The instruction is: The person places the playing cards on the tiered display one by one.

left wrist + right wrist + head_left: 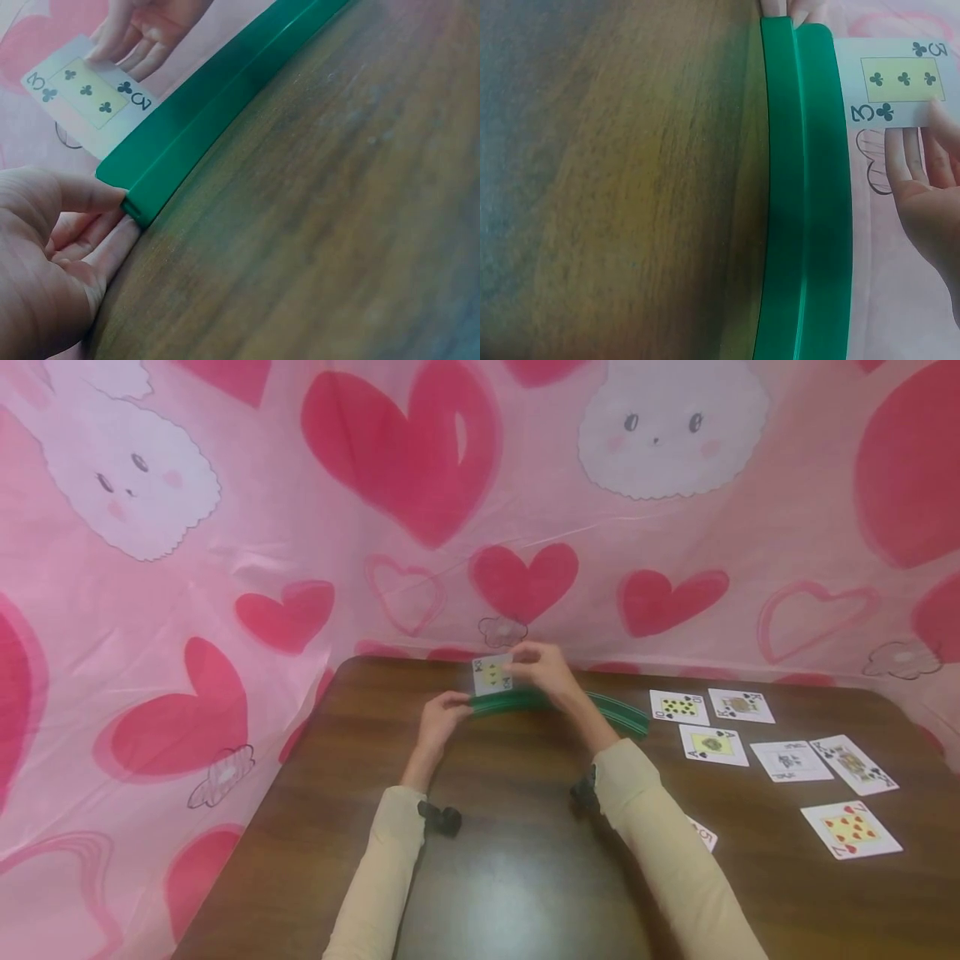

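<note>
A long, curved green card holder (618, 714) lies at the far side of the brown table. My left hand (442, 722) pinches its left end between thumb and fingers, as the left wrist view also shows. My right hand (546, 675) pinches the three of clubs (489, 677) by one edge, its face toward me. In the right wrist view, the three of clubs (900, 79) stands upright at the left part of the holder (814, 187). Its lower edge meets the holder's back wall; whether it sits in the slot I cannot tell.
Several face-up cards lie at the right, among them a black ten (678, 707), an ace of spades (712, 745), a joker-like card (791, 762) and the seven of hearts (851, 829). A red five (705, 833) is partly hidden by the right sleeve. Pink heart-patterned cloth (300, 527) hangs behind.
</note>
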A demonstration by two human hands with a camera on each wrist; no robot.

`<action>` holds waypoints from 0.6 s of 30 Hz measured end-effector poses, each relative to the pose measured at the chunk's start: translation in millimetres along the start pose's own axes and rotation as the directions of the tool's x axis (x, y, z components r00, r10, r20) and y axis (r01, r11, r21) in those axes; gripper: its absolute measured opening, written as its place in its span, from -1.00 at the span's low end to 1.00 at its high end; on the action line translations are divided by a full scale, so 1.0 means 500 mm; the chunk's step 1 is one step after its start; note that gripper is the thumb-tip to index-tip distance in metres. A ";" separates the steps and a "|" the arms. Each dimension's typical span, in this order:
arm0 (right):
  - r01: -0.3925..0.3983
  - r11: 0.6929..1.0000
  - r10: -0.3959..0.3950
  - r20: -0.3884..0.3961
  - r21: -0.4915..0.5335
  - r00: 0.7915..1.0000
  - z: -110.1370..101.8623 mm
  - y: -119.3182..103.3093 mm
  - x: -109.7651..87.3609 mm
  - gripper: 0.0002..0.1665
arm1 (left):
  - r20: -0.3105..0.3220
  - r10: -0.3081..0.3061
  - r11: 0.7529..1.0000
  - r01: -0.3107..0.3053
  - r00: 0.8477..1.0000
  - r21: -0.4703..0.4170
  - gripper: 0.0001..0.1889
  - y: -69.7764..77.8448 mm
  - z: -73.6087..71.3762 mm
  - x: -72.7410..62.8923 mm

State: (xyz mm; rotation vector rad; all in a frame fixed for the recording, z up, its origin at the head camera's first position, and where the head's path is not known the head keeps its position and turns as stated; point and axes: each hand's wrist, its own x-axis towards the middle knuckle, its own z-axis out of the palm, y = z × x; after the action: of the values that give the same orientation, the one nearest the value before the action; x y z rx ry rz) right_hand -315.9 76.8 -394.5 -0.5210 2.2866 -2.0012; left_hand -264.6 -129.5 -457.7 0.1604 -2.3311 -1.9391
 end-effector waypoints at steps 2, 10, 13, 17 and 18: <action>0.005 1.000 -0.005 -0.003 0.010 1.000 0.000 0.002 0.001 -0.73 | -0.001 -0.001 1.000 0.001 1.000 -0.002 -0.79 0.001 0.000 -0.001; -0.020 1.000 0.020 0.013 0.009 1.000 0.003 -0.007 -0.003 -0.72 | 0.001 0.003 1.000 -0.003 1.000 0.002 -0.80 0.002 0.000 -0.002; -0.042 0.999 0.041 0.014 0.002 0.999 0.003 -0.011 -0.006 -0.71 | -0.002 0.007 1.000 -0.007 1.000 0.011 -0.79 0.002 0.001 -0.001; -0.056 0.998 0.056 0.008 -0.007 0.998 0.003 0.007 -0.004 -0.71 | -0.006 0.012 1.000 -0.012 1.000 0.025 -0.78 0.001 0.000 -0.001; -0.056 0.998 0.056 0.004 -0.002 0.998 0.003 0.017 0.000 -0.71 | -0.008 0.013 1.000 -0.012 1.000 0.026 -0.77 0.002 0.000 -0.002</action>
State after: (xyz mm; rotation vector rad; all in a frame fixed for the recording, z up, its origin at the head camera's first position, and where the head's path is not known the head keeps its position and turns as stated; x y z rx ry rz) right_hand -317.4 76.1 -403.2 -0.4561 2.2742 -1.9709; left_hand -263.8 -129.2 -456.9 0.1547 -2.3471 -1.9002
